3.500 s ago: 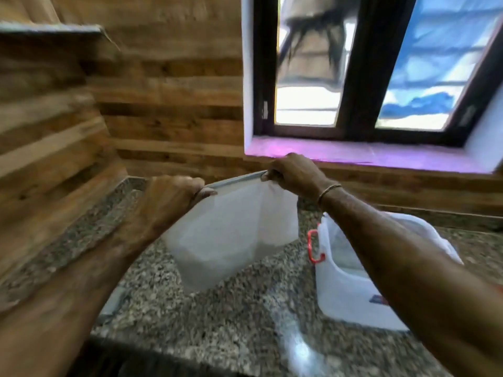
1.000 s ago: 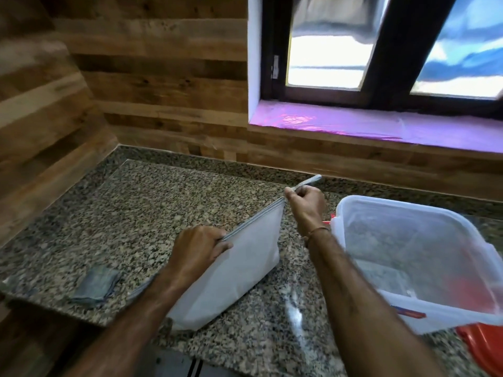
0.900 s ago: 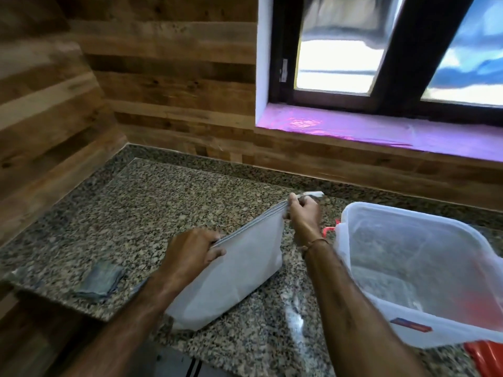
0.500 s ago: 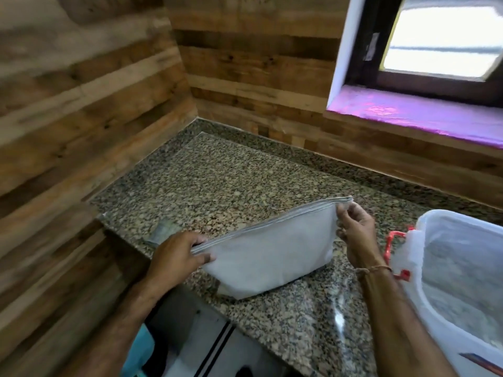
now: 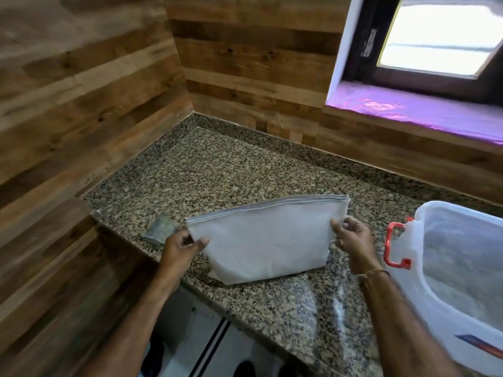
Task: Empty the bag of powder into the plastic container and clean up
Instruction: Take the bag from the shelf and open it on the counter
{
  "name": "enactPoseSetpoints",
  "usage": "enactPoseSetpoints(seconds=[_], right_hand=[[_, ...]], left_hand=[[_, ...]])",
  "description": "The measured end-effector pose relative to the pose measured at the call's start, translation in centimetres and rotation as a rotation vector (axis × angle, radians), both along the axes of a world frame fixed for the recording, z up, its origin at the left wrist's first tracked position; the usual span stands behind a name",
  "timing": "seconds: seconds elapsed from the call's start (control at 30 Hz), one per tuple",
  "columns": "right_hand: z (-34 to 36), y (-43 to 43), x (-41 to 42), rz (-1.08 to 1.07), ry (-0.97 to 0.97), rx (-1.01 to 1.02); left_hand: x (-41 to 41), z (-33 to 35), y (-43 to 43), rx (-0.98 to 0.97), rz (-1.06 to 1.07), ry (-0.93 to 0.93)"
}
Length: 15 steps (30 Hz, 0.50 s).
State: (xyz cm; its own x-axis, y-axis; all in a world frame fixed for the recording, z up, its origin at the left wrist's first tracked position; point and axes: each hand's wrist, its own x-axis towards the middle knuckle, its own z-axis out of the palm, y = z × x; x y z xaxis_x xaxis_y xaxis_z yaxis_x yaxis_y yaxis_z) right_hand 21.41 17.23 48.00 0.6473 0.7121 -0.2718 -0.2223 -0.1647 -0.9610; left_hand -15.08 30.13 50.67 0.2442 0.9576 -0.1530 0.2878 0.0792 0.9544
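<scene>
A white zip bag (image 5: pixel 268 239) stands flat and slack on the granite counter (image 5: pixel 217 172), its zip edge up. My left hand (image 5: pixel 181 247) pinches its left edge just under the zip. At the bag's right edge my right hand (image 5: pixel 352 240) has its fingers spread and touches the side of the bag. The translucent plastic container (image 5: pixel 460 281) with a red clip handle (image 5: pixel 394 244) stands to the right, with pale powder visible in it.
A small folded grey cloth (image 5: pixel 160 231) lies at the counter's left front corner, behind my left hand. Wooden plank walls close the counter on the left and at the back. A window with a purple-covered sill (image 5: pixel 416 112) sits at upper right.
The bag came down from mid-air onto the counter and was turned level. My right hand slid from the zip corner down to the bag's right side. The view swung left.
</scene>
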Motion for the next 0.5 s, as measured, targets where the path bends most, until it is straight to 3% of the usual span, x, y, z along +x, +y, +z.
enactPoseSetpoints(seconds=[0.17,0.3,0.5], right_hand=[[-0.6,-0.5,-1.0,-0.013,-0.047,-0.086],[0.3,0.0,-1.3,-0.052,-0.122,-0.135],[-0.1,-0.5,-2.9,-0.153,0.019,-0.176]], left_hand=[[0.7,-2.0,0.1,0.042,0.07,-0.065],[1.0,-2.5,1.9,0.052,0.128,-0.008],[0.4,-2.2,3.2,0.052,0.084,-0.072]])
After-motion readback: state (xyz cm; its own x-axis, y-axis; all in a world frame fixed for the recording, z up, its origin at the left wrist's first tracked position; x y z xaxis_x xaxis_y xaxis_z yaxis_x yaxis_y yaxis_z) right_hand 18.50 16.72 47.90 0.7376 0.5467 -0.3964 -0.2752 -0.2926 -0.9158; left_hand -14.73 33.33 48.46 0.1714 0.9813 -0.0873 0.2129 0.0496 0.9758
